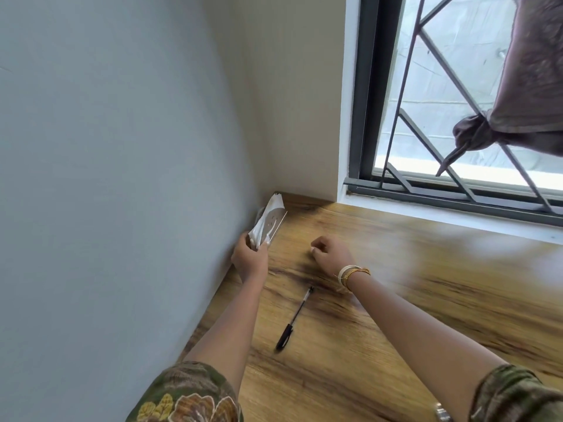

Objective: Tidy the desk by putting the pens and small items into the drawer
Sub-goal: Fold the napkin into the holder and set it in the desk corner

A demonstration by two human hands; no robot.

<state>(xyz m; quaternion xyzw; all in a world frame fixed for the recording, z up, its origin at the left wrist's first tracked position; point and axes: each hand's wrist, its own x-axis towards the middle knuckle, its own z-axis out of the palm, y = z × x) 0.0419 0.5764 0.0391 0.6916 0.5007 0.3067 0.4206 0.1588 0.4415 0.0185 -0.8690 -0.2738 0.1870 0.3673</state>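
A black pen (294,319) lies at an angle on the wooden desk (411,284), between my two forearms. My left hand (250,258) is by the left wall and grips a bundle of white paper with a thin stick (268,222) that points up toward the desk's corner. My right hand (330,252) rests on the desk beyond the pen, with its fingers curled; I cannot tell whether something small is pinched in them. No drawer shows in this view.
A grey wall (122,178) runs along the desk's left edge. A barred window (457,102) stands behind the desk, with a brown cloth (524,86) knotted on its bars.
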